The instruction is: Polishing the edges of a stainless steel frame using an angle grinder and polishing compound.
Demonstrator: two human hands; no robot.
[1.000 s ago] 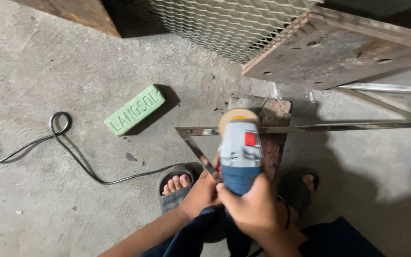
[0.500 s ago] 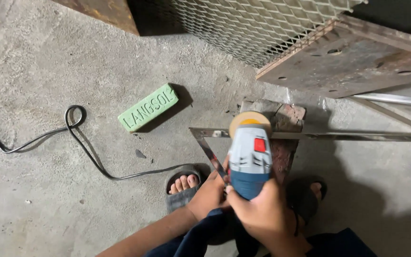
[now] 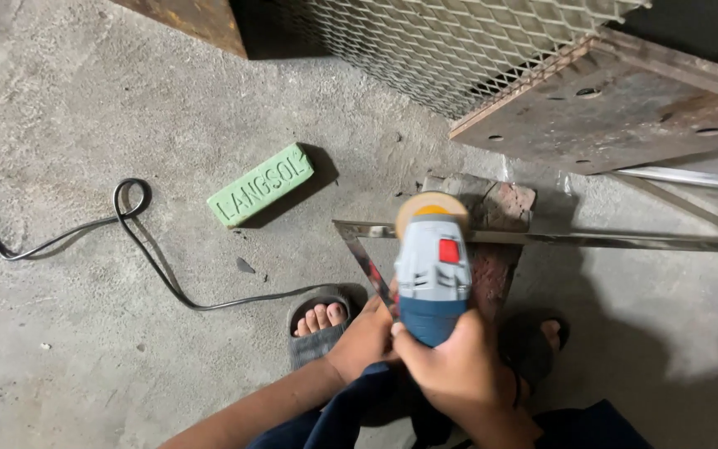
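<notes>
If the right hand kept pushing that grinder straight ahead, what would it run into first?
The right hand points the grinder up the picture. Its buffing wheel already seems to touch the metal frame bar; just beyond lies the brick, though depth is unclear.

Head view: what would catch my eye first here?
The blue-grey grinder, gripped in the right hand at centre, its buff wheel on a shiny metal frame laid over bricks. The left hand steadies the frame. To the left, a green bar lies on the concrete.
</notes>
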